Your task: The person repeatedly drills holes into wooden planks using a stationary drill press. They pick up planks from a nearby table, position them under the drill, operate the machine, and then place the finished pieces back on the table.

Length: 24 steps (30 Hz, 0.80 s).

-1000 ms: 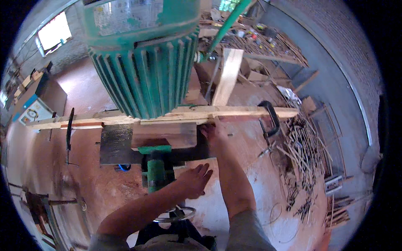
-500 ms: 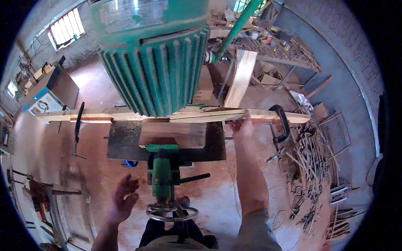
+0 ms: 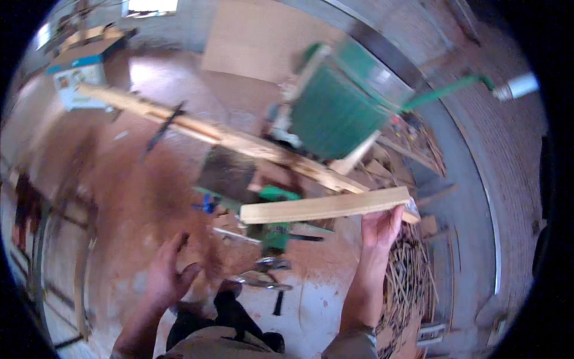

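Observation:
My right hand (image 3: 380, 229) grips a pale wooden strip (image 3: 323, 205) near its right end, its fingers beneath and around the edge. The strip is lifted in front of the green drilling machine (image 3: 344, 102) and hides part of its column. To the left, my left hand (image 3: 169, 274) hangs above the floor with thumb and fingers apart, holding nothing. A long wooden beam (image 3: 239, 142) runs slantwise behind the strip, across the machine's dark table (image 3: 226, 173). One black clamp (image 3: 164, 128) sits on the beam's left part.
Below the machine's column is a metal handwheel (image 3: 263, 280), close to my legs. A heap of thin wood offcuts (image 3: 409, 272) lies at the right. A metal frame (image 3: 78, 281) stands at the left, and a grey and white cabinet (image 3: 81, 75) at the far left.
My right hand has brought the wooden strip away from the beam and toward me. My left hand stays open at the left. The whole view has turned, so the beam and machine now appear slanted.

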Each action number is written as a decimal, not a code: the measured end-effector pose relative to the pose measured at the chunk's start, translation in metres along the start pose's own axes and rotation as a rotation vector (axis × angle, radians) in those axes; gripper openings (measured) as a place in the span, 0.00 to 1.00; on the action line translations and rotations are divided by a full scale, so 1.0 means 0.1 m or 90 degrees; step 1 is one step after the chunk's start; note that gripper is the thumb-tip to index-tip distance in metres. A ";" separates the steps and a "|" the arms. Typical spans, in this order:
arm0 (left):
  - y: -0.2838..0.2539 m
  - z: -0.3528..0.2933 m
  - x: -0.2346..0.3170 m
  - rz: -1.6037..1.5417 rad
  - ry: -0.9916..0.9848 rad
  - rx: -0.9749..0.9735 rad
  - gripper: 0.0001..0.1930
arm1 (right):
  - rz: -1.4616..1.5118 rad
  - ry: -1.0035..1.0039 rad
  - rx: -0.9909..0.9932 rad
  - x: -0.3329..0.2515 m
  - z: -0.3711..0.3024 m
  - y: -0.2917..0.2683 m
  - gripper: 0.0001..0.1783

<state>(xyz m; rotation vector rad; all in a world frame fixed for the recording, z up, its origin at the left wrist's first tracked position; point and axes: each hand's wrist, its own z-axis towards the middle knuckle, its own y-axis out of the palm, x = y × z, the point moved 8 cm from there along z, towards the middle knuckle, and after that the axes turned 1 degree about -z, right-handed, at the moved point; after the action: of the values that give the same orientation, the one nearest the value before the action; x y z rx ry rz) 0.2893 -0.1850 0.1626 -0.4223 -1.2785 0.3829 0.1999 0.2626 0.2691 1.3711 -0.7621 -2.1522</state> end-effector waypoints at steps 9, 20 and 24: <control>-2.15 -1.29 -0.50 0.310 -0.008 0.193 0.40 | 0.032 0.223 -0.275 2.60 -1.53 2.95 0.24; -3.26 -3.64 -1.59 0.312 -0.371 0.261 0.24 | -0.172 0.690 -0.326 5.24 -3.42 4.06 0.20; -3.96 -4.51 -2.06 0.257 -0.593 0.406 0.18 | -0.284 0.740 -0.352 5.93 -3.74 4.38 0.14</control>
<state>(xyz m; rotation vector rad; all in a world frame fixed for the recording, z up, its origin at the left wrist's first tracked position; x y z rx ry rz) 0.6917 -0.6699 0.0869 0.0868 -1.8520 1.3991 0.3541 -0.5184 0.0476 2.1433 0.5710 -1.2234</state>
